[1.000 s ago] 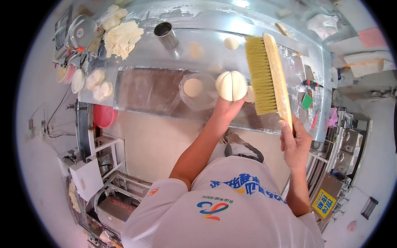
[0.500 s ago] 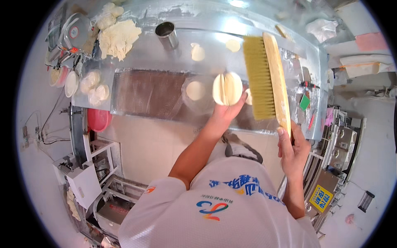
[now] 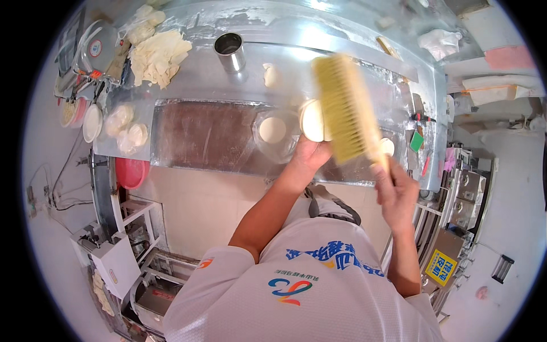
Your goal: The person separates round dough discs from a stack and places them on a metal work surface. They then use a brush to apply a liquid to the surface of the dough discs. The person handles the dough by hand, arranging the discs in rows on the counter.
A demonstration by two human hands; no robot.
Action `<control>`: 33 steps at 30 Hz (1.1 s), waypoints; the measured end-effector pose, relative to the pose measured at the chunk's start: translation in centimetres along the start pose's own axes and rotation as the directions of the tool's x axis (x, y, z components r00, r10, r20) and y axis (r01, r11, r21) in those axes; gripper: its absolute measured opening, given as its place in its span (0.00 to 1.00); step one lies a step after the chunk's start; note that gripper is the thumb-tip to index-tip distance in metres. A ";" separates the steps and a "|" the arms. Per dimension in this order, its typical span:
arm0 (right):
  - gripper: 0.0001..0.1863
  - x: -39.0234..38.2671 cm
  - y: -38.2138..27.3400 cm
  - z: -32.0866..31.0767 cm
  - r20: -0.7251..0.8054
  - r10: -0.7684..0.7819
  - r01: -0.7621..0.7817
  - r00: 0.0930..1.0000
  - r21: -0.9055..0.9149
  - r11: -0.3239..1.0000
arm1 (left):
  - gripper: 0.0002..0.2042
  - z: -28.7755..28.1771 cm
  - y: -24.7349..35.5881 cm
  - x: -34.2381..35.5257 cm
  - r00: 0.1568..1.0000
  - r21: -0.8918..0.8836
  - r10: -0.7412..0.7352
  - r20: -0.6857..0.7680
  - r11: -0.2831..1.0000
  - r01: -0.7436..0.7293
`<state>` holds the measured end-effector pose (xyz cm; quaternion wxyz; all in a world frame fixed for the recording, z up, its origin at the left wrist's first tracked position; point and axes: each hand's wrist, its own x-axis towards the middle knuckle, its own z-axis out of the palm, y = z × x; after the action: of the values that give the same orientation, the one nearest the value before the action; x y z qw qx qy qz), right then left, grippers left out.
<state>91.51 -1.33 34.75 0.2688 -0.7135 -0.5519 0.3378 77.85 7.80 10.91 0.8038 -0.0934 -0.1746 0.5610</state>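
Note:
My left hand [image 3: 312, 153] is closed around the lower edge of a stack of round, pale dough wrappers [image 3: 310, 121], held up over the brown board. The brush partly covers the stack's right side. In my right hand [image 3: 396, 185], the fingers wrap the lower end of the handle of a wide bench brush [image 3: 340, 108]. Its yellow-green bristles face left, lying over or against the wrappers; contact is hard to tell, as the brush is smeared by motion. Left of the stack, one dough wrapper [image 3: 272, 130] lies on clear plastic. Another wrapper [image 3: 387, 146] shows right of the brush.
A steel cup [image 3: 229, 51] stands behind the brown board [image 3: 199, 134]. Dough scraps [image 3: 159, 60] are heaped at the far left, with bagged dough [image 3: 128, 126] nearer. A green scraper [image 3: 416, 140] lies at the right. Below the left table edge is a pink tub [image 3: 132, 172].
The brush has swung left and tilted, now covering part of the wrapper stack. My right hand has shifted slightly left with it. The wrappers looked fanned apart before.

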 end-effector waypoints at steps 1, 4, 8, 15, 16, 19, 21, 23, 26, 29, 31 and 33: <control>0.18 0.4 -0.1 0.1 -0.092 0.029 -0.029 0.995 0.000 1.000 | 0.26 0.0 -0.2 0.3 0.999 -0.037 0.049 -0.015 0.998 -0.050; 0.18 -0.6 -2.8 -0.4 0.067 0.017 -0.019 0.998 0.030 0.999 | 0.20 0.8 0.7 -0.3 0.999 0.120 -0.026 -0.023 0.992 0.028; 0.17 1.3 -2.2 1.3 -0.052 -0.017 0.012 0.999 -0.090 0.996 | 0.22 0.7 0.9 -0.6 1.000 0.017 -0.022 -0.004 1.000 0.022; 0.18 0.6 -1.9 2.0 0.002 -0.135 0.133 0.991 -0.146 0.980 | 0.24 5.8 1.5 -0.5 0.975 0.022 0.038 -0.221 0.999 -0.034; 0.18 0.9 -2.4 2.4 -0.097 -0.072 0.062 0.993 -0.103 0.993 | 0.24 4.6 1.6 -0.5 0.998 -0.116 -0.006 -0.060 0.993 -0.001; 0.18 0.3 -3.4 2.7 -0.042 -0.015 0.015 0.999 0.017 1.000 | 0.24 4.9 2.7 -1.0 0.996 -0.141 -0.025 -0.086 0.990 0.013; 0.19 -0.2 -2.5 2.6 0.118 -0.093 0.103 0.989 -0.084 0.991 | 0.24 5.9 2.9 -1.1 0.993 0.121 0.017 -0.115 0.993 -0.003; 0.19 0.2 -1.3 3.3 -0.047 -0.090 0.083 0.995 -0.122 0.989 | 0.24 7.5 2.6 -0.5 0.974 -0.007 0.051 -0.221 0.998 -0.054; 0.19 -0.4 -1.5 3.2 -0.113 -0.028 0.030 0.993 0.011 1.000 | 0.22 7.9 2.9 -0.6 0.951 0.022 0.060 -0.303 0.998 -0.056; 0.20 -0.4 0.9 3.5 0.004 -0.276 0.270 0.961 -0.224 0.937 | 0.18 9.6 2.6 -0.7 0.927 0.052 0.062 -0.371 0.998 -0.046; 0.21 0.2 1.8 3.4 -0.171 -0.200 0.166 0.965 -0.195 0.967 | 0.17 11.0 2.2 -0.5 0.856 -0.017 0.094 -0.509 0.993 -0.119; 0.20 0.2 0.7 3.2 -0.290 -0.040 0.046 0.956 0.013 0.999 | 0.17 10.3 2.2 -1.0 0.897 0.019 0.090 -0.433 0.996 -0.091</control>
<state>89.50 -1.31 32.18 0.3609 -0.7403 -0.5187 0.2293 71.63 7.20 19.44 0.7954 -0.2243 0.0123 0.5629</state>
